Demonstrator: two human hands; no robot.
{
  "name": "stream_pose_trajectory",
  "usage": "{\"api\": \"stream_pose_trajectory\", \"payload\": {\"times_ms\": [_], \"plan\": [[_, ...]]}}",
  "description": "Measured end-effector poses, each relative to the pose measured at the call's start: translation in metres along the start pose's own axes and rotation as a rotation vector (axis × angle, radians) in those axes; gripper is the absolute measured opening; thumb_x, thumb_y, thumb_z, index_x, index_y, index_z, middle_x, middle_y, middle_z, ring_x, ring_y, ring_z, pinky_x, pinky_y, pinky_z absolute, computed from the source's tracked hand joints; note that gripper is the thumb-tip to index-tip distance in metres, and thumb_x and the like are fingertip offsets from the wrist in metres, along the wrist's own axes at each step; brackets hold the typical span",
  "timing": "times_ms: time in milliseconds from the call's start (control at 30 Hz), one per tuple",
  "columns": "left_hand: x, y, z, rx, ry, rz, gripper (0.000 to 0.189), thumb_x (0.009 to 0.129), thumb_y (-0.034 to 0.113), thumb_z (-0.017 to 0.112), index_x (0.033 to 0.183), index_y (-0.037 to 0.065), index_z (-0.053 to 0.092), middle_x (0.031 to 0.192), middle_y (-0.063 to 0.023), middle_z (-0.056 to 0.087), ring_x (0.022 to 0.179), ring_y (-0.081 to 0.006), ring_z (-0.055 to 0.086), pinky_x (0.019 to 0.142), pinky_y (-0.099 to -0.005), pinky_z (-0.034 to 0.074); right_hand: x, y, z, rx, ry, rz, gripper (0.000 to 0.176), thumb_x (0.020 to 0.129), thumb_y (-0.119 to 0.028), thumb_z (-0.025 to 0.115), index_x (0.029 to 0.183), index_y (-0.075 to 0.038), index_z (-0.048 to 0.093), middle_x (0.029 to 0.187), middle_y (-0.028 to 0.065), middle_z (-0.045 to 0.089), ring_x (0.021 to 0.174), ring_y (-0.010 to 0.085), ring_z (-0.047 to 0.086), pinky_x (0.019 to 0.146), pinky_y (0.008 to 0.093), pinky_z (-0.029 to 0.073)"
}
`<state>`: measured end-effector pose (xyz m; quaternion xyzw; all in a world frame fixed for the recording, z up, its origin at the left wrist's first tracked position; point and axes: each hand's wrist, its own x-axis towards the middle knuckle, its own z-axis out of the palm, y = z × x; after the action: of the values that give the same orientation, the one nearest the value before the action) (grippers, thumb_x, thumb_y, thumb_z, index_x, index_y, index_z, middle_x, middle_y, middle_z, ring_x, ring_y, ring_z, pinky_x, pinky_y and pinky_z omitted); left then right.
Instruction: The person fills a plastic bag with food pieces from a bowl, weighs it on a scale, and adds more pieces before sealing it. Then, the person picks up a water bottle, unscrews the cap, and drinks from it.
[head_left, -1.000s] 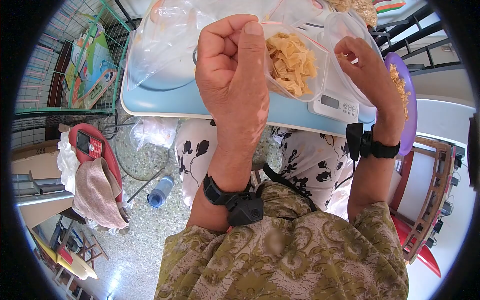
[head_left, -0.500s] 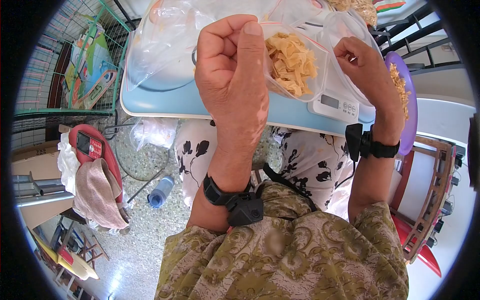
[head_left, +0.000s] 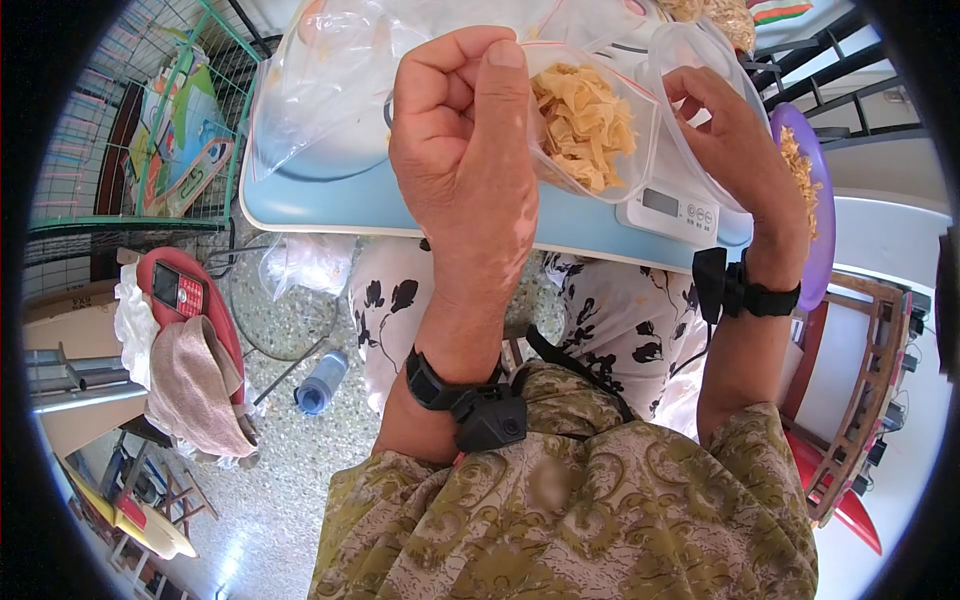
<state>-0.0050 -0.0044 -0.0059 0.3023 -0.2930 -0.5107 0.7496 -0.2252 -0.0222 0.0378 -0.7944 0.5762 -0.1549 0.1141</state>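
Observation:
My left hand is closed, thumb against the curled fingers, at the rim of a clear zip bag with a red seal line. Pale yellow dried flakes fill the lower part of the bag. My right hand is over a clear plastic tub, its fingers bent and a little apart, with nothing visible between them. Under the tub stands a white digital scale; its display is too small to read.
Clear plastic bags lie on the left of the blue-edged table. At the right is a purple basin with dried pieces. A red stool with a phone and towel stands left; a bottle lies on the floor.
My right hand's fingers have spread from a pinch and shifted slightly up and left over the tub. My left hand and the bag stay nearly still.

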Motion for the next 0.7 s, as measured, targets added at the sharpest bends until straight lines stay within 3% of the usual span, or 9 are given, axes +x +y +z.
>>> {"api": "stream_pose_trajectory", "payload": {"times_ms": [400, 700], "plan": [[0.0004, -0.0001, -0.0004, -0.012, -0.016, -0.001, 0.019, 0.097, 0.017, 0.064, 0.107, 0.001, 0.060, 0.068, 0.0030, 0.050, 0.055, -0.0040, 0.041, 0.049, -0.0196, 0.032, 0.0032, 0.0001, 0.0008, 0.014, -0.009, -0.003, 0.013, 0.087, -0.013, 0.065, 0.095, -0.004, 0.062, 0.080, 0.0117, 0.059, 0.075, 0.0237, 0.060, 0.069, 0.0353, 0.049], [0.0012, -0.0007, -0.0017, -0.018, -0.016, 0.004, 0.018, 0.097, 0.017, 0.064, 0.106, 0.001, 0.060, 0.068, 0.0032, 0.050, 0.055, -0.0037, 0.041, 0.050, -0.0195, 0.032, 0.0028, -0.0025, 0.0009, -0.014, -0.006, 0.006, 0.011, 0.086, -0.010, 0.064, 0.093, -0.002, 0.061, 0.081, 0.0133, 0.062, 0.075, 0.0253, 0.062, 0.070, 0.0353, 0.049]]}}
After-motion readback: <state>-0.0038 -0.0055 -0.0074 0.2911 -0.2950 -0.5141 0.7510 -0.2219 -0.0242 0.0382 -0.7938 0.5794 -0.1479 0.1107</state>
